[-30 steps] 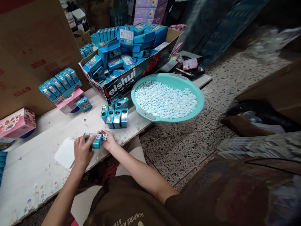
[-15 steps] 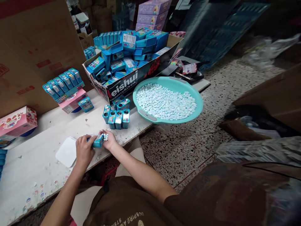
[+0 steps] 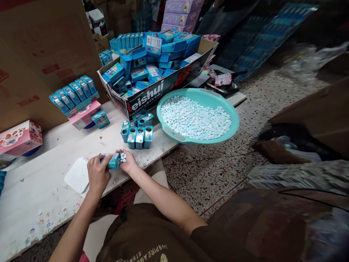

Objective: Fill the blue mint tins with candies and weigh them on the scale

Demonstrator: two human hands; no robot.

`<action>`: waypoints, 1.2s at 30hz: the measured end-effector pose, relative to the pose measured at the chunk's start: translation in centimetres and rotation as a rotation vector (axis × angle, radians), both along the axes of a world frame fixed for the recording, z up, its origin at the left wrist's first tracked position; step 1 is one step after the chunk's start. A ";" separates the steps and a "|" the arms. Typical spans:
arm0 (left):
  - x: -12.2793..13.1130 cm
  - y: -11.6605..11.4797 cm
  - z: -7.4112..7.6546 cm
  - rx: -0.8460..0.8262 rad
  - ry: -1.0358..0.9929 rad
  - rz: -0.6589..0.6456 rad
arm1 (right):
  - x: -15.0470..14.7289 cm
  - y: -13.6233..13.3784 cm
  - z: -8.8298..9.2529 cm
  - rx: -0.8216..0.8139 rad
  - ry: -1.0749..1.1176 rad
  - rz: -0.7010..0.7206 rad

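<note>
There's the left hand (image 3: 96,174) clamped on a blue mint tin (image 3: 109,161), held sideways above the counter (image 3: 40,185). The right hand (image 3: 128,162) sits at its end by loose white mints (image 3: 123,157), grip unclear. Beyond stand upright tins (image 3: 139,137), then a teal basin (image 3: 200,95).

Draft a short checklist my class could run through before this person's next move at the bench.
1. Left hand grips the blue tin: ok.
2. Right hand is close to the white mints at the tin's end: ok.
3. Fill level inside the blue tin: cannot tell.
4. Upright tins stand on the bench, none toppled: ok.
5. Teal basin sits fully on the bench: not ok, it appears to overhang the edge.
</note>
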State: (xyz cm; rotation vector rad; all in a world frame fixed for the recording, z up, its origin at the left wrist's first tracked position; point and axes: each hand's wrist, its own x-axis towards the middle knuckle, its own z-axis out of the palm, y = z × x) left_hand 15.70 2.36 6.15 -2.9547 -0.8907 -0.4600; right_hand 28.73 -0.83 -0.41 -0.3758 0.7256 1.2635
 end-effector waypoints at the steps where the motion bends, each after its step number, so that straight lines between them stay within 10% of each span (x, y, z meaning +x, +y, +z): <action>1: 0.0 0.1 -0.1 -0.019 -0.015 0.007 | 0.0 0.0 0.0 -0.001 0.003 -0.009; 7: -1.4 0.8 -0.6 -0.275 -0.358 0.168 | 0.4 -0.3 0.2 0.004 0.011 0.003; 16: -8.9 2.2 -1.4 -0.645 -0.991 0.767 | 1.1 -2.9 0.1 0.157 -0.018 0.255; 30: -10.1 3.3 -3.7 -0.798 -1.036 0.722 | 1.7 -5.1 -0.3 0.229 -0.247 0.390; 36: -13.3 2.5 -3.5 -0.530 -1.003 0.550 | 2.9 -6.0 -1.7 0.328 -0.191 0.421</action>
